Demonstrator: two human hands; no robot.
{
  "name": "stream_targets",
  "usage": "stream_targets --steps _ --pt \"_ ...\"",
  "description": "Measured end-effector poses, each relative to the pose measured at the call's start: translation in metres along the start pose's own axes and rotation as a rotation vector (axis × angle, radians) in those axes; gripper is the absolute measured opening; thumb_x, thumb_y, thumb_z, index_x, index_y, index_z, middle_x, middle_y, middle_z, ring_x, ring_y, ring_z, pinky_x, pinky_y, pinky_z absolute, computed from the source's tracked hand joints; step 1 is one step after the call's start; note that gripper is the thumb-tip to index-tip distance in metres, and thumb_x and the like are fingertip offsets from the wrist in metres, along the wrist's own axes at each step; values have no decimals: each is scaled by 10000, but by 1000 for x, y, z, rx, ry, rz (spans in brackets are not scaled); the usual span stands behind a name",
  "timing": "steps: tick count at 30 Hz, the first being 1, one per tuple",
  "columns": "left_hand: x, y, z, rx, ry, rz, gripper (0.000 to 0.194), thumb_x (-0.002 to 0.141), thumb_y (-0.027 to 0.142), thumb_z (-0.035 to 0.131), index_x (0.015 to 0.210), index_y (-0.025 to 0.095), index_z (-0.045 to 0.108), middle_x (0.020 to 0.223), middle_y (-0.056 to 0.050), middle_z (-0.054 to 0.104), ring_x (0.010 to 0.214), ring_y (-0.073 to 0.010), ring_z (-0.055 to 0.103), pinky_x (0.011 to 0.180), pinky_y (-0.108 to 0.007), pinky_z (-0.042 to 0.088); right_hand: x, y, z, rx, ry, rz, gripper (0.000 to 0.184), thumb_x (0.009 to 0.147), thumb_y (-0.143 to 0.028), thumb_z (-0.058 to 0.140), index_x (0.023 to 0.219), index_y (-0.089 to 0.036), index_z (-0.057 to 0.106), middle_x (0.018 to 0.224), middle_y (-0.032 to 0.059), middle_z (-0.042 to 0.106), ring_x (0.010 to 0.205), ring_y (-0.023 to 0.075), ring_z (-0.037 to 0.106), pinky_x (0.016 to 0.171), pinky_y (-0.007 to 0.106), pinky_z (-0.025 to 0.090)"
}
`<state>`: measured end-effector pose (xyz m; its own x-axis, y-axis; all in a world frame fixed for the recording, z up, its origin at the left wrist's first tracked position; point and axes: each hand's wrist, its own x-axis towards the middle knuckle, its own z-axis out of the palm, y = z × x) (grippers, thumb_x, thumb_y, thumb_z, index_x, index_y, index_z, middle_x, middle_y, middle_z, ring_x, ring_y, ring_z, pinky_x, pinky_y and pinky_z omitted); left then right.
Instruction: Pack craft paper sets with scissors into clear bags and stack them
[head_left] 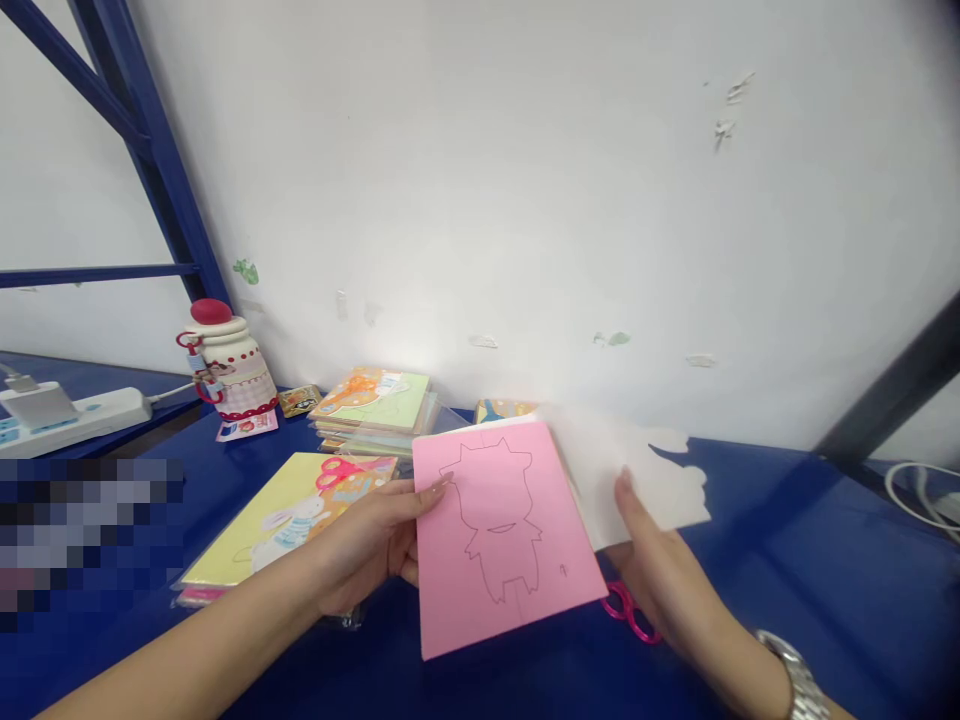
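My left hand [394, 525] grips the left edge of a pink sheet of paper [457, 600], its thumb lying on the front. A cartoon figure with a jagged head outline is drawn on that sheet in thin dark lines. More paper seems to lie behind it. In my right hand [649, 545] is a white sheet of paper [600, 480] with a cut, curvy right edge; my thumb presses on its face. The white sheet is partly behind the pink one. Pink scissors [631, 612] rest on the blue table [750, 560], partly covered by my right hand and the pink sheet.
At the left lie wrapped packs with a rabbit picture [285, 520], pink scissors [345, 472] showing on top. Behind them is a stack of similar packs [375, 400]. A cream bottle [236, 365] stands near the wall, and a white power strip [97, 415] is at far left.
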<state>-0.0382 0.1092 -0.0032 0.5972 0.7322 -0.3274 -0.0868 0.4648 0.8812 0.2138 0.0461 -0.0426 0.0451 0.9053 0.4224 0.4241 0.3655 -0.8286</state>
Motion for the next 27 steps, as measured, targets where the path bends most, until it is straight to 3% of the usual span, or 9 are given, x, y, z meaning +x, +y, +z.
stream_targets --steps 5,7,11,14,17,19,22,24,27 --pt "5 1 -5 -164 34 -78 250 804 327 633 958 130 650 794 -63 708 655 -147 664 729 -260 552 9 -9 2 709 -4 476 590 937 -531 304 1403 -171 326 1219 140 624 1024 258 644 758 364 590" --pt "6 0 -7 -174 21 -73 232 808 330 628 926 132 654 750 -49 694 617 -135 648 753 -267 548 10 -12 2 790 21 530 594 925 -535 345 1399 -176 334 1226 139 620 1018 258 647 759 364 587" --pt "7 -4 -6 -105 41 -51 232 799 370 629 861 147 641 669 -29 656 571 -132 625 594 -227 555 5 -16 -2 638 -133 466 591 927 -550 313 1404 -204 361 1306 140 554 1122 282 581 820 422 555" --pt "6 -5 -4 -37 58 -40 271 791 411 628 910 167 622 708 -32 663 605 -159 639 481 -223 534 1 -15 -8 267 -343 238 663 853 -548 500 1431 -321 267 1446 73 386 1276 295 414 923 472 478" --pt "5 -3 -1 6 62 -43 339 800 432 612 1022 175 604 783 -55 691 671 -184 661 496 -242 537 -1 -13 -9 38 -349 76 608 853 -526 511 1404 -377 299 1485 18 300 1342 284 287 1017 523 344" --pt "5 -2 0 43 42 -30 410 808 447 598 1115 176 579 874 -85 707 739 -214 672 532 -268 540 1 -12 -7 91 -255 123 542 898 -494 446 1405 -364 304 1451 33 371 1305 265 371 1017 522 347" --pt "3 -5 -1 133 31 85 453 818 461 588 1172 179 570 973 -97 709 806 -228 670 611 -282 529 3 -14 0 402 -201 266 765 838 -451 583 1454 -333 147 1249 74 611 1039 251 636 875 483 515" --pt "0 -8 -3 208 13 217 412 826 438 594 1161 197 594 1028 -72 704 884 -222 656 707 -280 517 3 -16 3 551 -262 350 740 755 -391 702 1398 -305 346 1070 46 712 914 246 689 815 431 562" --pt "-5 -10 -4 324 -65 371 332 844 403 588 1131 241 629 1113 -24 681 1035 -216 603 856 -281 477 2 -20 3 504 -343 406 291 707 -320 755 986 -260 696 986 7 739 969 242 670 877 355 539"
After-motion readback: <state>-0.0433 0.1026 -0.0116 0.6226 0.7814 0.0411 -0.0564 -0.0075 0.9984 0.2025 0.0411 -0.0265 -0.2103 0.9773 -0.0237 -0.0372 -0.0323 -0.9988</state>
